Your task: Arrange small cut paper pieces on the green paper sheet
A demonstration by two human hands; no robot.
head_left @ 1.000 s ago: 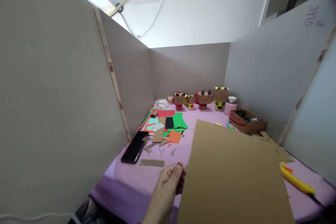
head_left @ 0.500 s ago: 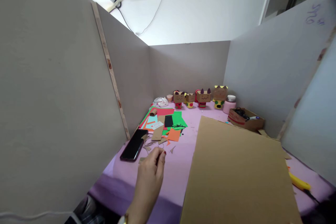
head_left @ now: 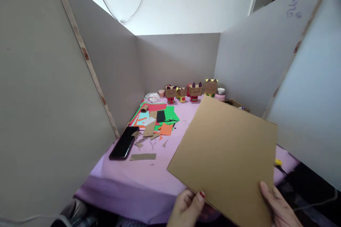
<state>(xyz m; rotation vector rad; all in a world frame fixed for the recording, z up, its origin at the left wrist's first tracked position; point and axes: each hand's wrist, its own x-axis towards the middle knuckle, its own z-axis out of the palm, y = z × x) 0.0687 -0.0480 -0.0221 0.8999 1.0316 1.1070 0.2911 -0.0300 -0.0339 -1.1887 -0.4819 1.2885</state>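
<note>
Left hand [head_left: 188, 205] and right hand [head_left: 278, 203] pinch the near and right edges of a flat, four-cornered brown cardboard sheet [head_left: 223, 156], held tilted over the purple-covered table [head_left: 165, 181]. Farther left lie a black rectangular phone [head_left: 124, 144] and cut coloured paper [head_left: 170, 112]; purple handwriting [head_left: 293, 8] on the grey right partition [head_left: 247, 49] is not clearly legible.

We identify two bare hands. On the left hand [head_left: 187, 208], the thumbnail [head_left: 201, 194] carries a glossy red coating and has a rounded tip. On the right hand [head_left: 279, 204], we cannot resolve the nail finish. Below the front edge of the worktop [head_left: 160, 173], we note dark patterned fabric [head_left: 130, 223]; we cannot confirm that it is worn.
</note>
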